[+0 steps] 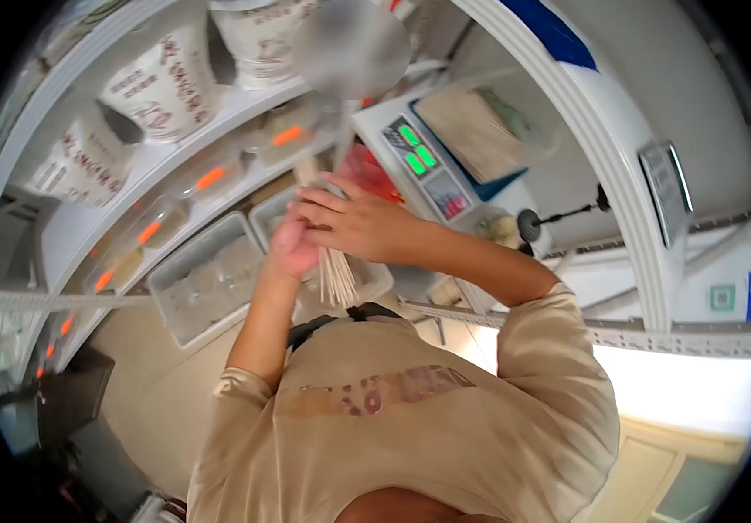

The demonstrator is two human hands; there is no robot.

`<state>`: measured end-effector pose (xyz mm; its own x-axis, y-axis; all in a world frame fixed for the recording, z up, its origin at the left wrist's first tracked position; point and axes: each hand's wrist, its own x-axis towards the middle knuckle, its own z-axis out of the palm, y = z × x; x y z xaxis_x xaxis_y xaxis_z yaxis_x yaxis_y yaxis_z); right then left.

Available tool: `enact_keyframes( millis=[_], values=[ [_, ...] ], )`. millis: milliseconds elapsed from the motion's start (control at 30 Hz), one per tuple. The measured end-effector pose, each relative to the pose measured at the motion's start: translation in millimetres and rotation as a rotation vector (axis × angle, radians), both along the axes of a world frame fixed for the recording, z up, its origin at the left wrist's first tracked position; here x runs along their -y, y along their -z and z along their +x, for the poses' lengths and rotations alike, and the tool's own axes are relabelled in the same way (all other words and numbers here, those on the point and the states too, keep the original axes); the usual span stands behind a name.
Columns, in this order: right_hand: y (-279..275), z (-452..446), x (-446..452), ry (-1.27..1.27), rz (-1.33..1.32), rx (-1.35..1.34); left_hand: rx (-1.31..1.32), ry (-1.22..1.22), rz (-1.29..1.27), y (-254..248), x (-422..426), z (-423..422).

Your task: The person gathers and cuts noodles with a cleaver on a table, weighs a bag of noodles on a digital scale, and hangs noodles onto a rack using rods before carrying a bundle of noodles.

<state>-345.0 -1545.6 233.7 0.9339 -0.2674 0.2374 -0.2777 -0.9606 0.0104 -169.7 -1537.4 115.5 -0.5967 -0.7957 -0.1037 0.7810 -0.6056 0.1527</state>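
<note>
A bundle of thin pale wooden sticks (337, 281) hangs down between my hands, with its lower ends fanned slightly apart. My left hand (294, 247) is closed around the bundle from the left side. Over it, from the right, lies my right hand (360, 224), its fingers stretched out and spread across the left hand and the sticks. The upper part of the bundle is mostly hidden behind the fingers. Whether the right fingertips press on the sticks cannot be made out.
Beyond my hands is a digital scale (423, 157) with green numbers and brown paper (471, 131) on top. White printed bags (162, 87) fill the upper left shelf, above orange-labelled containers (210, 179). A plastic bin (205, 283) stands lower left. A blurred grey disc (352, 48) is overhead.
</note>
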Motion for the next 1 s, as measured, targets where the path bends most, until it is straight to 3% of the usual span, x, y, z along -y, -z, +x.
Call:
enact_keyframes(
  millis=[33,67,100,133,167,233,333,367,433,533,667,700,800,967,1000],
  values=[
    [-7,-7,-6,0.051,-0.039,-0.025,0.126,-0.062,0.083,-7,0,4],
    [-17,-18,-10,0.064,-0.042,-0.048,-0.098,-0.022,0.092,11,8,10],
    [-30,-33,-16,0.337,0.060,0.088,-0.323,0.012,0.096,28,19,19],
    [-42,-52,-19,0.602,0.160,0.227,-0.286,-0.048,0.166,31,19,33],
    [-30,-91,-16,0.822,0.187,0.637,-0.247,-0.112,0.239,35,13,50],
    [-12,-173,-1,1.188,-0.207,0.997,-0.297,-0.180,0.243,53,-3,88],
    [-12,-258,46,1.435,-0.385,1.112,-0.264,-0.271,0.272,85,-37,144],
    [-20,-284,65,1.556,-0.120,0.749,-0.264,-0.322,0.295,96,-48,161],
    [-10,-330,113,1.542,0.212,0.574,-0.238,-0.404,0.325,109,-77,192],
    [-11,-303,146,1.228,0.661,1.388,-0.195,-0.453,0.329,138,-122,235],
    [-20,-276,195,0.999,0.909,1.515,-0.150,-0.647,0.384,147,-185,257],
    [-24,-266,196,1.059,0.880,1.520,-0.156,-0.705,0.411,146,-199,259],
    [-34,-235,202,1.478,0.542,0.931,-0.147,-0.828,0.461,147,-239,261],
    [-21,-255,238,1.425,0.586,1.062,-0.169,-0.912,0.488,155,-292,253],
    [-13,-267,251,1.400,0.482,1.062,-0.167,-0.922,0.491,155,-301,251]
  ],
)
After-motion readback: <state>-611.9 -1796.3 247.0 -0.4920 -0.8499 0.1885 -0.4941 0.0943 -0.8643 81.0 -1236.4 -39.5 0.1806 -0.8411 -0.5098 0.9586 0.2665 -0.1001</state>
